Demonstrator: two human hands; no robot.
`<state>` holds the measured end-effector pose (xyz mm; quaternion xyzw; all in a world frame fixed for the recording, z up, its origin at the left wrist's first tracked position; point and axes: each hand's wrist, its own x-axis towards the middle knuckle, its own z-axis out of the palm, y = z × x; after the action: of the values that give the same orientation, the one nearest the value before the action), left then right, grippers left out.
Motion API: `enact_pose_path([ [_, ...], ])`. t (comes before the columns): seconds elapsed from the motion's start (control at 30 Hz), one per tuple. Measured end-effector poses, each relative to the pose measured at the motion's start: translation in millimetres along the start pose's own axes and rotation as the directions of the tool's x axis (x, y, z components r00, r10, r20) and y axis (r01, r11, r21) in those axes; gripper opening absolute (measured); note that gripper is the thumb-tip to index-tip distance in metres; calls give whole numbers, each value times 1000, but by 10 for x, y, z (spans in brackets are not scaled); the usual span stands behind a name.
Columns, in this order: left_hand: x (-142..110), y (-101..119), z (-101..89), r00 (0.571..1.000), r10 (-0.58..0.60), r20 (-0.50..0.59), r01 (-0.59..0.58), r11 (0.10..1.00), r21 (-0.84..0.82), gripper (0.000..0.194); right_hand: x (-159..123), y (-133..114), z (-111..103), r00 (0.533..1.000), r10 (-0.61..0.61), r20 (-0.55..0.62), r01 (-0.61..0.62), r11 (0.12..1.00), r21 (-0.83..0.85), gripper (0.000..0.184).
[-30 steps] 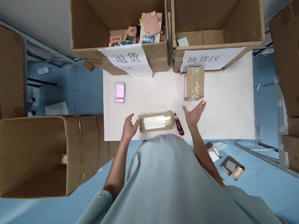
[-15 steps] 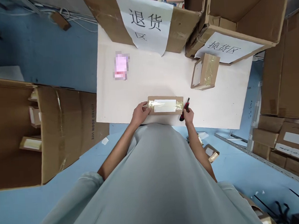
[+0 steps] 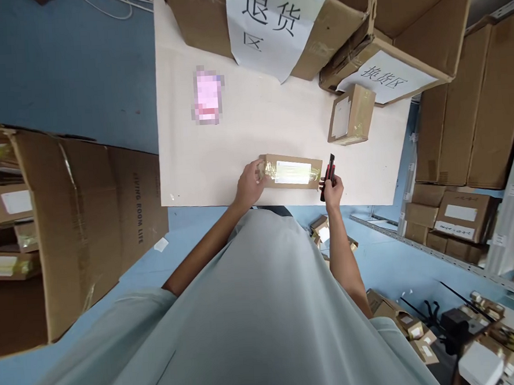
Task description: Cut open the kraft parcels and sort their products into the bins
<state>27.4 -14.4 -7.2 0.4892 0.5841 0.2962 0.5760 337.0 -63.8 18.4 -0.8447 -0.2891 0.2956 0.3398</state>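
A long taped cardboard box (image 3: 293, 171) with a white label lies on the white table (image 3: 236, 130) close to my body. My left hand (image 3: 251, 184) grips its left end, fingers behind and thumb in front. At the box's right end, my right hand (image 3: 334, 191) is closed around a red and black utility knife (image 3: 329, 177), its tip pointing away from me. Farther back on the right stands a second, smaller taped box (image 3: 352, 115) with a label on its side. A pink blurred item (image 3: 207, 97) lies at the table's left.
Two large open cartons with paper signs, a left one (image 3: 317, 43) and a right one (image 3: 433, 80), stand at the table's back. A big carton (image 3: 97, 214) holding parcels is at the left. Shelving with cartons (image 3: 474, 109) lines the right; small boxes (image 3: 320, 229) lie on the floor.
My left hand has closed on the long box's left end. My right hand has come down, taken hold of the utility knife and lifted it. The view has turned and shifted.
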Motion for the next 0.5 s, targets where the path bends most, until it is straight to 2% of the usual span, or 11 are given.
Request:
enact_pose_path([
  [0.1, 65, 4, -4, 988, 147, 47, -148, 989, 29, 50, -143, -213, -102, 994, -113, 0, 113, 993, -37, 28],
  [0.17, 124, -4, 12, 981, 179, 80, -182, 983, 34, 45, -245, -388, -158, 974, -210, 91, 221, 964, -145, 37],
  [0.23, 173, -28, 33, 977, 187, 99, -191, 981, 35, 41, -344, -580, -175, 929, -278, 244, 346, 886, -308, 46],
  [0.3, 200, -65, 52, 973, 204, 107, -209, 977, 32, 38, -430, -786, -142, 853, -295, 431, 494, 725, -480, 49],
  [0.37, 203, -105, 65, 970, 218, 107, -222, 975, 28, 38, -496, -997, -61, 757, -256, 601, 635, 502, -587, 49],
  [0.43, 192, -139, 73, 969, 221, 109, -225, 974, 24, 38, -540, -1194, 54, 676, -187, 713, 731, 294, -616, 48],
  [0.5, 181, -165, 79, 969, 222, 111, -225, 974, 14, 40, -567, -1359, 182, 623, -123, 772, 781, 142, -608, 49],
])
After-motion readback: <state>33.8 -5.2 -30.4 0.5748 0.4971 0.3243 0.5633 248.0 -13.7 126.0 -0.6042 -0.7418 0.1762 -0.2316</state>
